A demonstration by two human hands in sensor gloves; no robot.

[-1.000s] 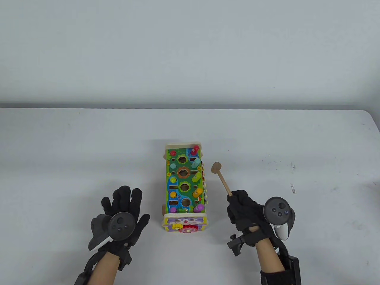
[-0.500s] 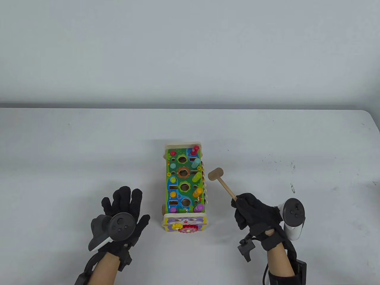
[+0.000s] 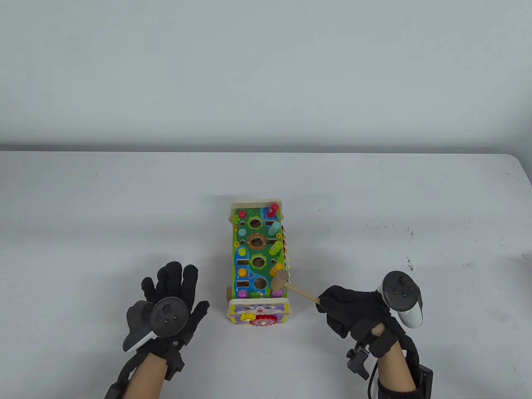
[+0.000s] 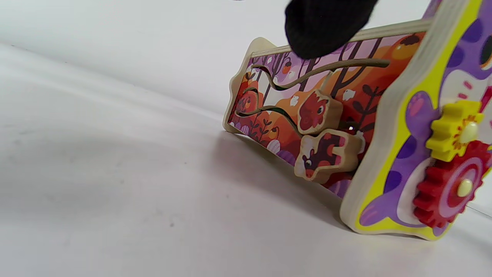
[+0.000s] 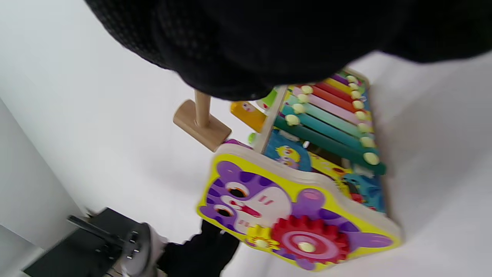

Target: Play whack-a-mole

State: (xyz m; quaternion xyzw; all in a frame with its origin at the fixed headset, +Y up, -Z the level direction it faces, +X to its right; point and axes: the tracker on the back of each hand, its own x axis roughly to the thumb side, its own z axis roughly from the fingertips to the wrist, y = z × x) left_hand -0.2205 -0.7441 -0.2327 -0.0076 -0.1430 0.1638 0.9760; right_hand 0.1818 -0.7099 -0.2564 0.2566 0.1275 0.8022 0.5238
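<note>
A colourful wooden whack-a-mole toy [image 3: 257, 259] stands mid-table, with round holes down its top and coloured pegs along its right side. My right hand [image 3: 351, 309] grips the handle of a small wooden hammer [image 3: 291, 286]. The hammer head [image 3: 279, 282] is down on the nearest peg at the toy's front right corner; it shows in the right wrist view [image 5: 201, 125] over a purple peg. My left hand [image 3: 172, 297] lies flat on the table left of the toy, fingers spread, holding nothing. The toy's side panel shows in the left wrist view [image 4: 307, 115].
The toy's front panel has a purple cat face with yellow and red gears [image 3: 257, 318]. A xylophone [image 5: 330, 115] runs along the toy's right side. The white table's far edge [image 3: 266, 153] meets a grey wall; its right corner [image 3: 519, 166] is rounded.
My right hand has swung the hammer down and left, from raised beside the toy onto the peg at the front right corner. The left hand has stayed still.
</note>
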